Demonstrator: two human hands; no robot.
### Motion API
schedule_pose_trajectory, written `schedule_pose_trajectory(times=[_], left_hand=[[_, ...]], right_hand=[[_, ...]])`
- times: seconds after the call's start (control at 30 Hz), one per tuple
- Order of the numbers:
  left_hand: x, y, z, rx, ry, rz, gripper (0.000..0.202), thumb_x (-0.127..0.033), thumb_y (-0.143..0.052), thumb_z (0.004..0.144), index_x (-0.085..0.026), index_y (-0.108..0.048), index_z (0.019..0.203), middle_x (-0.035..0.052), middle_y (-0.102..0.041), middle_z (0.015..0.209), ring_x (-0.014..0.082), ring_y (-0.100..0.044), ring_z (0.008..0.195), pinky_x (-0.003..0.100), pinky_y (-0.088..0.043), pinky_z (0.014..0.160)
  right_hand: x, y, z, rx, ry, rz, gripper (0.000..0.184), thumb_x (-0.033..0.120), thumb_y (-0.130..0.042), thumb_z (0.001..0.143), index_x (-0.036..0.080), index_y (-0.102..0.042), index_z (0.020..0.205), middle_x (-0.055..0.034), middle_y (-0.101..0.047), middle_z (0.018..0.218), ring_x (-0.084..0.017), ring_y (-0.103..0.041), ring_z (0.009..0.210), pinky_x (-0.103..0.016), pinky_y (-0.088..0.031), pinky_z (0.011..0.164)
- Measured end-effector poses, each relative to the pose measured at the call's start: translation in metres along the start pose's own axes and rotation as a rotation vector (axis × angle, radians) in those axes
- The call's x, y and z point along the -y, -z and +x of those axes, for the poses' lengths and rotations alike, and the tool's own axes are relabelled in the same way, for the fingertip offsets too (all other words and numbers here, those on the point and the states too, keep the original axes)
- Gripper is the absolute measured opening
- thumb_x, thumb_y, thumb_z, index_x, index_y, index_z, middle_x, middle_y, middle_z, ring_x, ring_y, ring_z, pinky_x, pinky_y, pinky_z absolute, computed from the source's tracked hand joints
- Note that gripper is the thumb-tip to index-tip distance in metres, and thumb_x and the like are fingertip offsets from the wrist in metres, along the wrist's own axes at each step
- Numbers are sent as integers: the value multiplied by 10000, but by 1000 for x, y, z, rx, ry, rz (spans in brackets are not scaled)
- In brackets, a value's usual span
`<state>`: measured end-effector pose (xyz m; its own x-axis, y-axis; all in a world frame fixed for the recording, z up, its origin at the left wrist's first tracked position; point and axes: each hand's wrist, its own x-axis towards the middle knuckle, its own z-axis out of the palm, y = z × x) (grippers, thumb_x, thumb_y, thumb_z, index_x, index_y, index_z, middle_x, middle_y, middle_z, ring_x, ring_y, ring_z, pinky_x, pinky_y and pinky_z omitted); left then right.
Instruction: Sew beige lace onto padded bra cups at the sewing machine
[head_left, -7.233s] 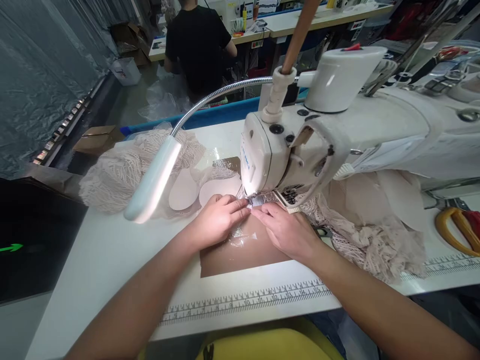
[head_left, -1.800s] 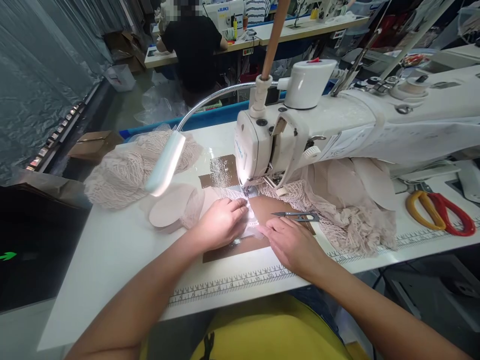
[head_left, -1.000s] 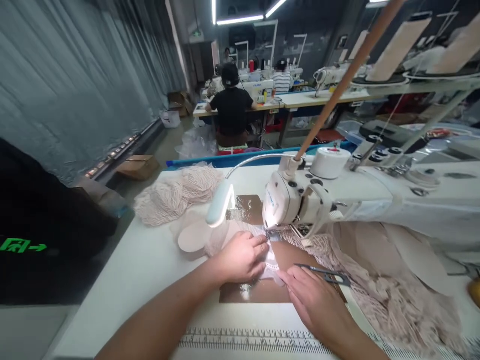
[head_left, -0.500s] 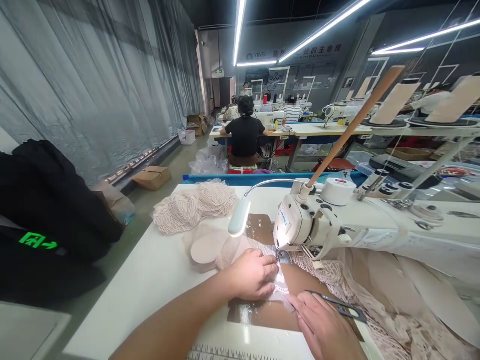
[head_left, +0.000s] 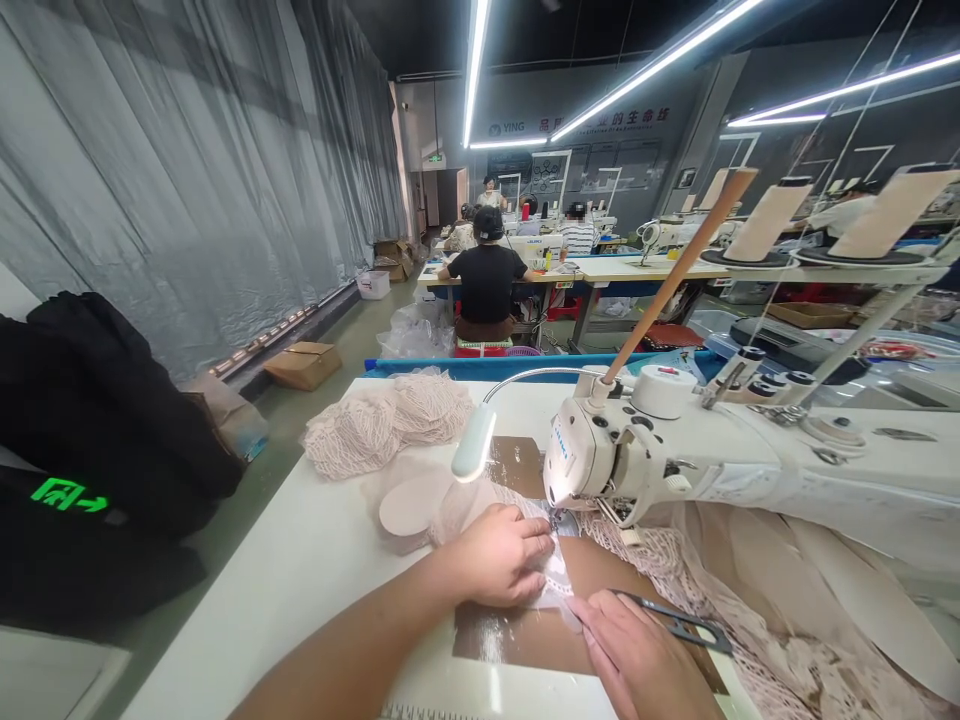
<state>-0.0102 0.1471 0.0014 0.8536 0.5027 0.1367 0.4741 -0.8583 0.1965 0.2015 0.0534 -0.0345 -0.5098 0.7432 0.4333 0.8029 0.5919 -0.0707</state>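
My left hand (head_left: 510, 555) is on a piece of pale lace fabric (head_left: 556, 570), its curled fingers bearing down just in front of the needle area of a white sewing machine (head_left: 574, 455). Nearer to me, my right hand (head_left: 637, 645) pinches the lower edge of the same lace between thumb and fingertips. Black thread snips (head_left: 694, 628) stick out beside the right hand; whether it touches them is hidden. The lace runs under the presser foot, over a brown board (head_left: 517, 640).
Bundled beige lace (head_left: 390, 420) and pale oval pads (head_left: 409, 510) are at the left. A small lamp (head_left: 474, 443) hangs over the work. More lace (head_left: 780, 620) spreads under the machine arm. A ruler (head_left: 427, 712) lies at the front edge. A person (head_left: 487, 275) sits ahead.
The camera view has shifted slightly, moving the machine and spools left in the picture. Both hands keep nearly the same place on the lace, the right a little further left.
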Motion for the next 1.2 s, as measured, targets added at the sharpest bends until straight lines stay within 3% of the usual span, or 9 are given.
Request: schedule_pose_trajectory(times=[0.17,0.47,0.73,1.2], left_hand=[[2,0,0,-1,-10,-4,466,-431,-469,877,-175,-528,1262,87,-559,1307,239,-548,947,377,-426,866],[5,0,0,-15,-20,-28,480,-421,-481,869,-175,-529,1278,76,-562,1313,245,-545,957,375,-417,882],[6,-2,1,-23,-27,-11,471,-419,-474,872,-175,-540,1269,83,-560,1314,247,-543,934,376,-417,862],[5,0,1,-18,-30,-5,460,-407,-472,880,-177,-523,1275,84,-561,1308,242,-538,958,370,-410,879]], right_hand=[[0,1,4,39,-3,-22,216,128,-419,892,222,-602,955,-19,-564,724,-168,-554,647,-278,-371,570],[4,-6,3,0,-69,22,241,146,-369,934,209,-599,963,-29,-555,737,-178,-533,672,-297,-353,619],[1,-8,2,-40,-41,64,191,150,-405,927,205,-588,936,-21,-536,723,-171,-494,659,-294,-322,617],[1,-12,-1,-45,-43,67,194,136,-420,919,202,-579,1010,-20,-537,742,-174,-490,675,-296,-324,629]])
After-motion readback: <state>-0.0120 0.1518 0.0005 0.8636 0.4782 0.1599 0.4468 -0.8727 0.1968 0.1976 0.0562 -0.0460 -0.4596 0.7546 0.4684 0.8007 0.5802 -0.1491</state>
